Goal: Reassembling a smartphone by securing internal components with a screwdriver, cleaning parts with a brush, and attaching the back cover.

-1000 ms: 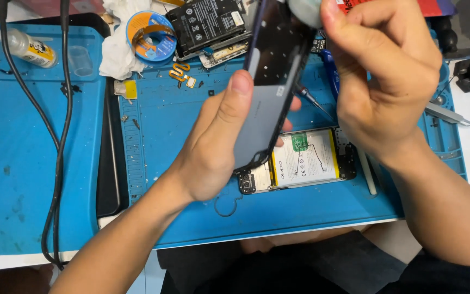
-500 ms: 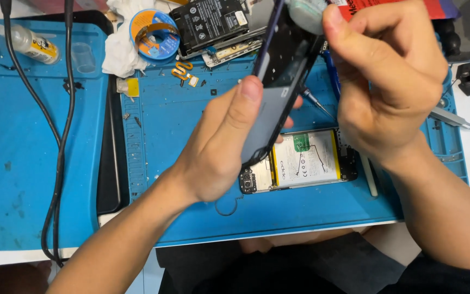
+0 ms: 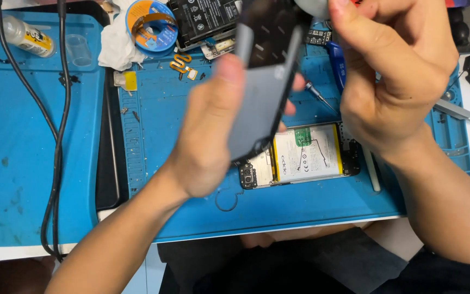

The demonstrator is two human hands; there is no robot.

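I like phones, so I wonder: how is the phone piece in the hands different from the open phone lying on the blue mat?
The phone panel is held up in the air by the left hand, tilted; the opened phone lies flat on the blue mat. The panel looks plain grey and dark; the opened phone shows a white battery and small parts. The panel is blurred; the opened phone is sharp. Both are long rectangles.
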